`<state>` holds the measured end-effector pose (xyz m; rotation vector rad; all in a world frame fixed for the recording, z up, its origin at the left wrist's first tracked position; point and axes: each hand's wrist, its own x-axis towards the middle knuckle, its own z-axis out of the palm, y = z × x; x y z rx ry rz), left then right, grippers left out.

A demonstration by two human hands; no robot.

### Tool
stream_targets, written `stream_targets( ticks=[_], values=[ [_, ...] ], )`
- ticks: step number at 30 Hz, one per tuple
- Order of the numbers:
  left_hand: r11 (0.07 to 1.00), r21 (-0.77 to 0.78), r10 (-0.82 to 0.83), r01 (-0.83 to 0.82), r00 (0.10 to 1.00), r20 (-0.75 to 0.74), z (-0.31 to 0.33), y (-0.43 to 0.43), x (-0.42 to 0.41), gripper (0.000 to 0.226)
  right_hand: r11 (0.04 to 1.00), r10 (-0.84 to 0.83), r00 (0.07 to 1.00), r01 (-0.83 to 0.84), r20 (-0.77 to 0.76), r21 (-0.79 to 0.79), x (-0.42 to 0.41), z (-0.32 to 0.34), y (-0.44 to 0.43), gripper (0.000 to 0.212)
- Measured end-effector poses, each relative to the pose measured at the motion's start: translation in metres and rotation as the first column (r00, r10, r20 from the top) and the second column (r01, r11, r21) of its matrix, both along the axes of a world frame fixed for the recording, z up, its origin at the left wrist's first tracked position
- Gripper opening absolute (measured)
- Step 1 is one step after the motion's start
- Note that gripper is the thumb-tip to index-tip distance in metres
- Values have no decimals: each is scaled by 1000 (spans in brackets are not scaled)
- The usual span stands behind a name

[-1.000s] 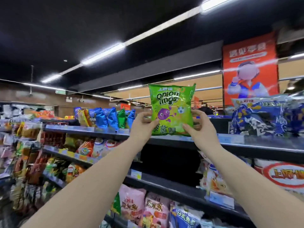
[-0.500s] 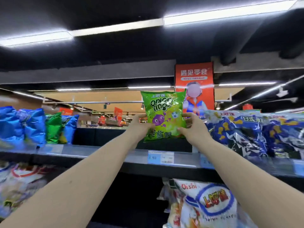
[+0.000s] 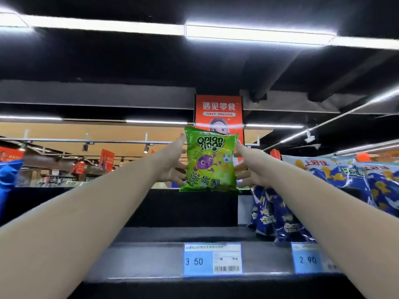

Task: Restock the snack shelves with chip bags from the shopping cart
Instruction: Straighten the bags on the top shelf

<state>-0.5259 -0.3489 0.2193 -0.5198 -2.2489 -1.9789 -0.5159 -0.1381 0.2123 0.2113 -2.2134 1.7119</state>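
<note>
Top shelf (image 3: 151, 260), blue bags (image 3: 280, 221) piled at right. Green onion-rings bag (image 3: 210, 162) upright above the shelf, just left of them. Left hand (image 3: 172, 167), right hand (image 3: 248, 169): fingers splayed, straight, pressing bag's sides. Price tag (image 3: 212, 258) reads 3.50.

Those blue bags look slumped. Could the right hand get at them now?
Likely yes: the blue bags sit beside the right hand, nothing between, though it is touching the green bag.
</note>
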Motion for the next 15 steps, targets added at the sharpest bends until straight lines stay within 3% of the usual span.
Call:
stream_targets(
  ticks=[4, 11, 15],
  values=[
    [993, -56, -103, 102, 995, -15, 5, -3, -32, 79, 998, -30, 999, 29, -12, -54, -18, 10, -1, 74],
    [958, -167, -237, 234, 971, 1, 3, 0, -59, 94, 995, -92, 994, 90, 62, 32, -41, 11, 8, 84],
    [952, -147, -272, 269, 962, -2, -13, -4, -78, 85, 994, -113, 989, 111, 100, 17, -48, 5, 5, 82]
  ],
)
